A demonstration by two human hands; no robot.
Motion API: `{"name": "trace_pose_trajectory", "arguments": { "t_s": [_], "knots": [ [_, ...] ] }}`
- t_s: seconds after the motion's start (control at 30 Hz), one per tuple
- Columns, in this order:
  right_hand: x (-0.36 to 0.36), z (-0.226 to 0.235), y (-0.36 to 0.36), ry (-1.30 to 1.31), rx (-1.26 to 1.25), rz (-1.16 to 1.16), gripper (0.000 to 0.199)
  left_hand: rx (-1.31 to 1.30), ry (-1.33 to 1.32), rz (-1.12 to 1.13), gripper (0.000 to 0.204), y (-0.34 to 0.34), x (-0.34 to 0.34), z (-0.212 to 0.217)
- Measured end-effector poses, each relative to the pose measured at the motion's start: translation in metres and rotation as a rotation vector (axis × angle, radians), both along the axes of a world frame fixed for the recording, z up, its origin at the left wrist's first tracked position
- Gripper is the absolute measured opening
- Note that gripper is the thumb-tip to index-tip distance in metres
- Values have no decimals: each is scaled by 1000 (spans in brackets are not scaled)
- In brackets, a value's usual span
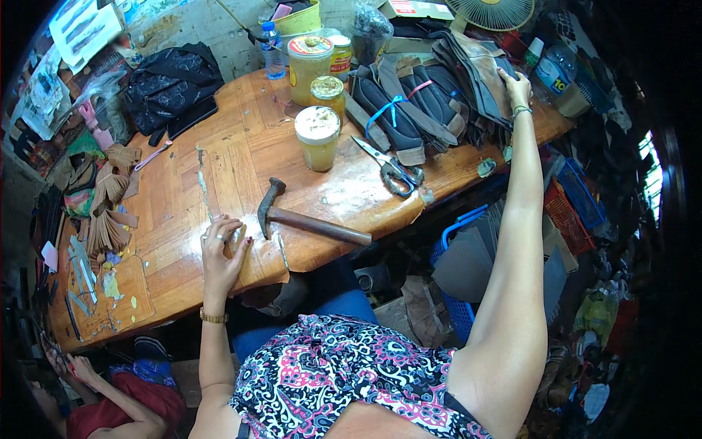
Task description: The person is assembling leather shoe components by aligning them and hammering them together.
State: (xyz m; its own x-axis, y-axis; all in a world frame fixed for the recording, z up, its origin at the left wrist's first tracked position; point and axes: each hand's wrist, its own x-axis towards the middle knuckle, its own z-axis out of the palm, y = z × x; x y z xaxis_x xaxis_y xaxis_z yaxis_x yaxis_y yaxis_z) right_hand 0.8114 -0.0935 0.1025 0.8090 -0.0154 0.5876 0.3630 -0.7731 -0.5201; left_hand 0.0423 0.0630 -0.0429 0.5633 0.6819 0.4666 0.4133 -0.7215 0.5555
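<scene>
My left hand (223, 249) lies on the wooden table near its front edge, fingers loosely bent and apart, holding nothing. Just right of it is a hammer (314, 225) with a dark metal head and wooden handle. My right arm reaches far out to the right. There my right hand (518, 91) is closed on the edge of a stack of flat grey-brown pieces (479, 77); its grip is partly hidden. Beside that stack lie dark padded pieces in bundles (391, 121), one tied with a blue strip. Scissors (391, 167) with dark handles lie in front of the bundles.
Tubs of yellowish stuff (318, 139) and a water bottle (273, 51) stand toward the back. A black bag (175, 84) sits at back left, with fanned brown pieces (110, 230) at the left edge. Below right is a blue basket (461, 307). Another person (121, 402) sits at lower left.
</scene>
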Motion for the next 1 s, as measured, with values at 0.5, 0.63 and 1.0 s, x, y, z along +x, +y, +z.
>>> {"name": "trace_pose_trajectory", "arguments": {
  "t_s": [0.5, 0.63, 1.0],
  "knots": [
    [-8, 35, -38, 672, 274, 304, 114, -62, -52, -32, 28, 3, 0, -2],
    [-32, 32, -28, 695, 284, 400, 121, -130, -95, -37, 28, 3, -6, -2],
    [6, 27, -35, 860, 394, 574, 78, -133, -107, -56, 28, 3, -4, 1]
  ]
}}
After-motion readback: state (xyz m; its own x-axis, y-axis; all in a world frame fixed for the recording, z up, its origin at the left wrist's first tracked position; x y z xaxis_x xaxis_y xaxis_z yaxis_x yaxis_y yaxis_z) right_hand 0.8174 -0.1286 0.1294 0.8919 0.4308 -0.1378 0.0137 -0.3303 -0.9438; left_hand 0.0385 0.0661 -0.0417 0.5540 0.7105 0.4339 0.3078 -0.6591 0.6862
